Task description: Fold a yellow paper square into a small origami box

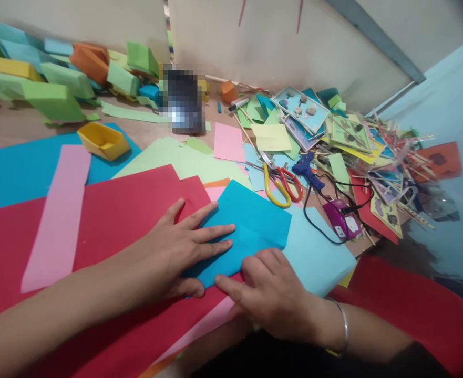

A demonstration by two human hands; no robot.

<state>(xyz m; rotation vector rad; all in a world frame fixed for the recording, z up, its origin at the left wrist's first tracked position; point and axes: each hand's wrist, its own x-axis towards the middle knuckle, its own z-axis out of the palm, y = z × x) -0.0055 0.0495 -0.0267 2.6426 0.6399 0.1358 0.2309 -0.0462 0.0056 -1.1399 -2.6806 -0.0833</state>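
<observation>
A folded sheet of blue paper lies on large red sheets in the middle of the view. My left hand rests flat on its left part, fingers spread. At the sheet's lower edge is my right hand, its thumb stretched along the fold and its other fingers curled under; whether they hold the paper is hidden. A silver bangle circles the right wrist. Pale green and light blue sheets lie beneath and beside the blue paper.
Scissors with yellow and red handles, a blue glue gun and a purple box with a black cable lie to the right. Behind are a yellow paper boat, folded paper shapes and a pile of cards and sticks. A pink strip lies left.
</observation>
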